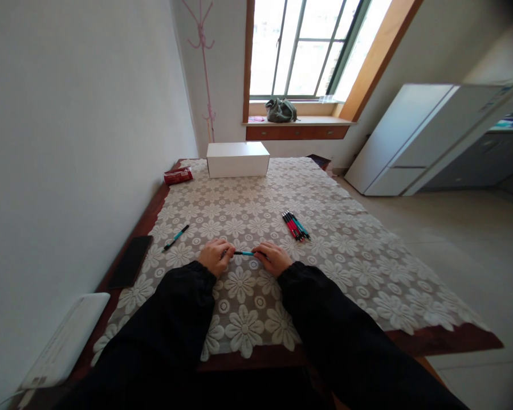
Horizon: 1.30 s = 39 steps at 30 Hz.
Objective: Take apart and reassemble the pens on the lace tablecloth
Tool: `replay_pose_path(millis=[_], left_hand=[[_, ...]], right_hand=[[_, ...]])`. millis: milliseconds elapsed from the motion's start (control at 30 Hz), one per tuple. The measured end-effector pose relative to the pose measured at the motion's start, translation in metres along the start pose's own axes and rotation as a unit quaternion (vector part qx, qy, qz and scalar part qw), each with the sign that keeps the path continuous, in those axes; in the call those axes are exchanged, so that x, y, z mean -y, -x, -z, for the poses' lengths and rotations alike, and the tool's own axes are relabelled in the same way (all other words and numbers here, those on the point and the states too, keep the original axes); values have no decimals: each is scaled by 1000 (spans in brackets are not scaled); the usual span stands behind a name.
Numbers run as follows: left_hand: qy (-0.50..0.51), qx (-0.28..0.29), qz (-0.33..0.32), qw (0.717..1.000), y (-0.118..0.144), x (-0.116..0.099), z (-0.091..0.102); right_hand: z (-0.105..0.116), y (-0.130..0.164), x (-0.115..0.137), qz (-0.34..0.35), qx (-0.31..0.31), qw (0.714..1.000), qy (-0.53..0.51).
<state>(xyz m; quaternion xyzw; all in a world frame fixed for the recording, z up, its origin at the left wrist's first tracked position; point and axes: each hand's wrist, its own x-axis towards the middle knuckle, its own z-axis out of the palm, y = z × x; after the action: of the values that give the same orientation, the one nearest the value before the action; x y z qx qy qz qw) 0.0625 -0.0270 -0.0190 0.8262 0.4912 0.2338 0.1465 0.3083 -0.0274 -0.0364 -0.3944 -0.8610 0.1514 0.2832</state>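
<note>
Gripping one slim teal pen (243, 253) at opposite ends, left hand (215, 257) and right hand (274, 258) are closed; twisting could drop parts onto the lace tablecloth (346, 250).

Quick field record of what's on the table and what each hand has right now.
left hand: left hand closed on one end of the teal pen
right hand: right hand closed on the other end of the same pen
pen position: held level just above the lace tablecloth
loose pen: single teal pen lying left of the hands
pen bundle: red and teal pens grouped right of the hands
far edge: white box, red packet
left edge: black phone
</note>
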Motion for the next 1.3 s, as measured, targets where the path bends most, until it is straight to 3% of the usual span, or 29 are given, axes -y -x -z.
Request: replay_pose_path(millis=[400, 600, 833, 1067, 1300], left_hand=[[25, -58, -9, 998, 0, 8, -6], [17, -45, -13, 999, 0, 8, -6], [43, -73, -4, 996, 0, 8, -5], [19, -43, -2, 999, -1, 10, -7], [64, -62, -1, 996, -1, 11, -8]], right_hand=[[-1, 1, -1, 0, -17, 1000, 13], [-2, 1, -4, 4, -20, 1000, 8], [-2, 0, -4, -1, -32, 999, 14], [-3, 0, -5, 6, -35, 999, 8], [-3, 0, -7, -5, -39, 999, 20]])
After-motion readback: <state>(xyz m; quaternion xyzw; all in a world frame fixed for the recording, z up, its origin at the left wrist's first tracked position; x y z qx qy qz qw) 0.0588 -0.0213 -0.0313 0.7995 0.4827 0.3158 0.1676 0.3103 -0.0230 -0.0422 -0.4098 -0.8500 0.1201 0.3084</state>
